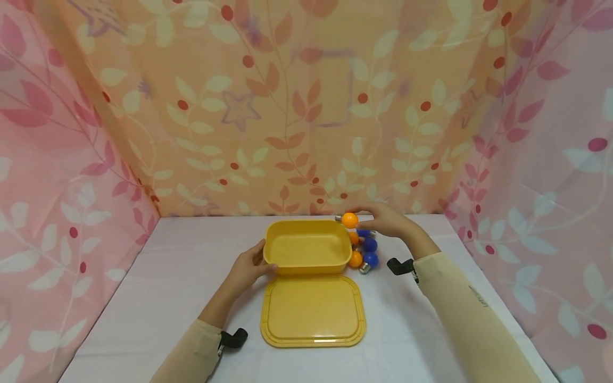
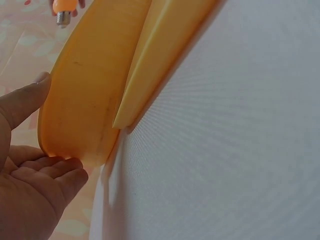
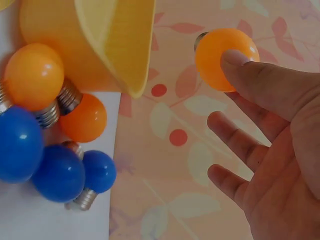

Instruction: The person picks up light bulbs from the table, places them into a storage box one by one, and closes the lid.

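My right hand (image 1: 389, 219) pinches an orange light bulb (image 1: 350, 221) between thumb and fingers, above the table near the right end of a yellow plastic box (image 1: 306, 270). Its silver screw base points left, while the other fingers are spread apart in the right wrist view. At the box's left end my left hand (image 1: 245, 270) holds the wall, thumb towards the front and fingers round the end. The box stands upright, and no bulbs show inside it. Beside its right end lie orange bulbs (image 3: 35, 76) and blue bulbs (image 3: 59, 173), close together.
A flat yellow lid (image 1: 313, 311) lies on the white table (image 1: 201, 239), just in front of the box. Patterned cloth (image 1: 287, 106) rises behind the table and along both sides. Black wrist mounts (image 1: 233, 338) are on both sleeves.
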